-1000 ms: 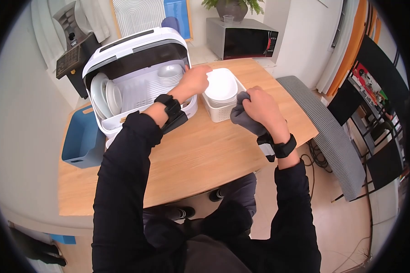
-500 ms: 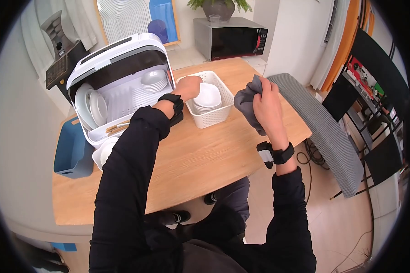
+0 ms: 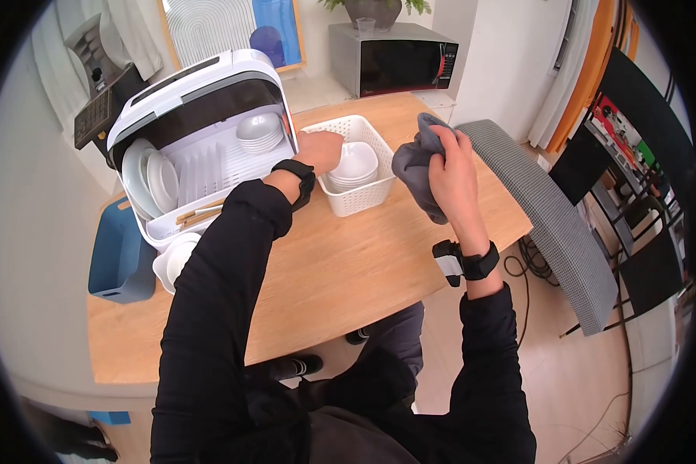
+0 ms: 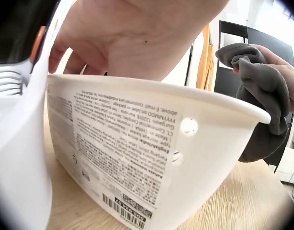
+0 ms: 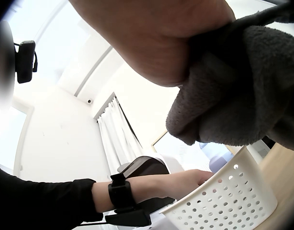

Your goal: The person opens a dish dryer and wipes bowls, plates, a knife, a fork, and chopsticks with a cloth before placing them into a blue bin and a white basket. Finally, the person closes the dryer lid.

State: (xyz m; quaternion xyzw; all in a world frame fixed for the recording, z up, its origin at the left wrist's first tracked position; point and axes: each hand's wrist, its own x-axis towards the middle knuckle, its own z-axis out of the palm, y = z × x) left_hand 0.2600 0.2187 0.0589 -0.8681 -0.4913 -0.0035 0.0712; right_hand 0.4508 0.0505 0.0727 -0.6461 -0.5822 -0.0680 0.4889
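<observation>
In the head view my left hand (image 3: 322,151) reaches over the left side of the white perforated basket (image 3: 356,203), beside a stack of white bowls (image 3: 357,161). The left wrist view shows this hand (image 4: 137,38) above the rim of the basket (image 4: 152,143); its fingertips are hidden behind the wall, so its hold is unclear. My right hand (image 3: 455,178) grips a bunched dark grey cloth (image 3: 417,172) raised to the right of the basket. The cloth (image 5: 233,96) also hangs from my right hand (image 5: 156,38) in the right wrist view.
Left of the basket stands an open white dish box (image 3: 201,97) with plates (image 3: 161,182), small bowls (image 3: 259,131) and chopsticks (image 3: 197,216). A blue bin (image 3: 122,259) and white dishes (image 3: 179,259) are at the table's left. A checked bench (image 3: 533,209) adjoins the right edge.
The white bowl by my left hand now sits lower, in the basket's stack, and the hand has shifted to the basket's left side. My right hand has raised the cloth away from the basket.
</observation>
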